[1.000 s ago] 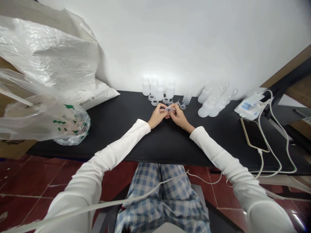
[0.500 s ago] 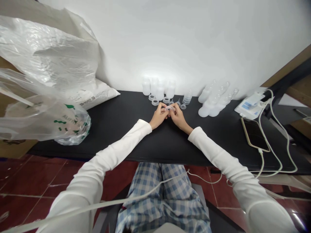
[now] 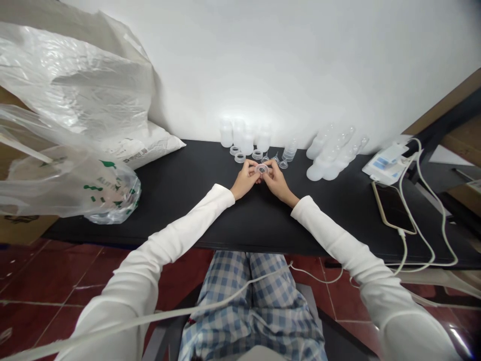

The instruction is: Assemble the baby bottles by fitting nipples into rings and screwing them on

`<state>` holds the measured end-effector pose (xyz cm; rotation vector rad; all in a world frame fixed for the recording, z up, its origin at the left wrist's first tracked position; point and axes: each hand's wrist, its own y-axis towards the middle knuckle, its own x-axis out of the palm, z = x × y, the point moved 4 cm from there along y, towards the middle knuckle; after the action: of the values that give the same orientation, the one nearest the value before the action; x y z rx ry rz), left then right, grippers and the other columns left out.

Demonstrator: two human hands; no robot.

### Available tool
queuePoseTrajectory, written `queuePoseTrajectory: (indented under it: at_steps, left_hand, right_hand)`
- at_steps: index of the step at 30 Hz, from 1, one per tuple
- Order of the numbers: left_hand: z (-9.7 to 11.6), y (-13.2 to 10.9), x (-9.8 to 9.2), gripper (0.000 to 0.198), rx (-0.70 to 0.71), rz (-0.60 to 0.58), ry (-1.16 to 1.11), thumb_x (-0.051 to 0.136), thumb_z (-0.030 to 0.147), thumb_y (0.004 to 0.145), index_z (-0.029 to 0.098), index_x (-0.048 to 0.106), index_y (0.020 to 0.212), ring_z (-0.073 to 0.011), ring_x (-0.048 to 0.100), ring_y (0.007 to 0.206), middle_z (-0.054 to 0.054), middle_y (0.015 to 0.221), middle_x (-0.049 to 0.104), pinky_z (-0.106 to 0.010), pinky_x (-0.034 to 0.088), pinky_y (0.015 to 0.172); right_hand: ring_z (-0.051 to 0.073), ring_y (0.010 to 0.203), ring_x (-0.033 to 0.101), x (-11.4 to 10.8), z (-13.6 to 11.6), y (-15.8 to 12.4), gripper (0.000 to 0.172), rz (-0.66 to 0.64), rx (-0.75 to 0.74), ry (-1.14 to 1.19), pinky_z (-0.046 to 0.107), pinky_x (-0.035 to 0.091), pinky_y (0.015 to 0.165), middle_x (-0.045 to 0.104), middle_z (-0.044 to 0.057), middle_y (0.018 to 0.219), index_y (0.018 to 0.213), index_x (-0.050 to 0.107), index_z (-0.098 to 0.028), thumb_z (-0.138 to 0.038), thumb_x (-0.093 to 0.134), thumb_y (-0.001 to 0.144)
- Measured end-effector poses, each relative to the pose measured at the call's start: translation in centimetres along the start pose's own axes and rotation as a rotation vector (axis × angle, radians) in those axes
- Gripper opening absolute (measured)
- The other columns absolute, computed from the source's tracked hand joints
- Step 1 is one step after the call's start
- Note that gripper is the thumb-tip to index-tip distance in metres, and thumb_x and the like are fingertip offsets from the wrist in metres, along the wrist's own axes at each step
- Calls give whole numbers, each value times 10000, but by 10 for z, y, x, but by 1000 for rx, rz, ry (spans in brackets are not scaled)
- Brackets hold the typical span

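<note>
— Black tabletop, white wall beyond. Anything in hand?

— Clear plastic ring, raised off the tabletop, just in front of a row of plastic bottles. Left hand and right hand both pinching its rim, lightly, no clench.

— Handling?

— Probably light, slightly flexible, slippery. Best taken by the outer edge.

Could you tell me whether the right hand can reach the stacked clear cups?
Probably yes: the right hand sits close to the stacked clear cups with nothing large between, once it lets go of the clear ring.
</note>
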<state>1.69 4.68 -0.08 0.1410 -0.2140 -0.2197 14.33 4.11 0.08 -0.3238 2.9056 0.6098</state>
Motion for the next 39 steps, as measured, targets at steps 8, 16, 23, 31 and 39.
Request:
queuePoseTrajectory:
  at_steps: [8,16,23,31,39]
  left_hand:
    - [1,0,2,329,-6,-65,64,690,362,898,220,397,940,-80,588,502,80,603,640,-206,424,540]
    - [13,-6,-2,354,91,-24,179,691,478,884,217,452,912,-93,584,509,63,598,631,-215,435,537]
    - [19,-10,-1,241,135,2,341,642,399,931,219,498,860,-89,522,488,64,557,583,-216,397,548]
    - [19,-9,-4,229,155,27,374,653,412,915,222,548,843,-93,481,482,68,520,533,-221,362,540]
    - [14,-6,-4,324,94,-23,286,668,484,886,217,488,844,-77,465,457,71,519,549,-204,338,501]
  right_hand:
    - [128,603,569,-4,-4,-1,369,-21,69,29,272,460,586,564,-67,667,978,450,-259,-599,577,913]
    - [137,595,542,-3,-12,-3,376,-16,4,-98,285,439,603,542,-56,666,1018,449,-253,-622,493,959]
    - [135,561,519,-4,-12,-1,321,58,-42,-193,287,434,583,567,-40,688,982,482,-254,-573,498,960]
    - [140,616,582,0,-7,1,470,-10,14,-3,262,438,533,548,-47,683,974,446,-267,-719,550,898]
    - [120,505,449,-5,-6,-4,399,-27,82,-89,255,374,501,494,-74,605,997,469,-263,-661,478,965]
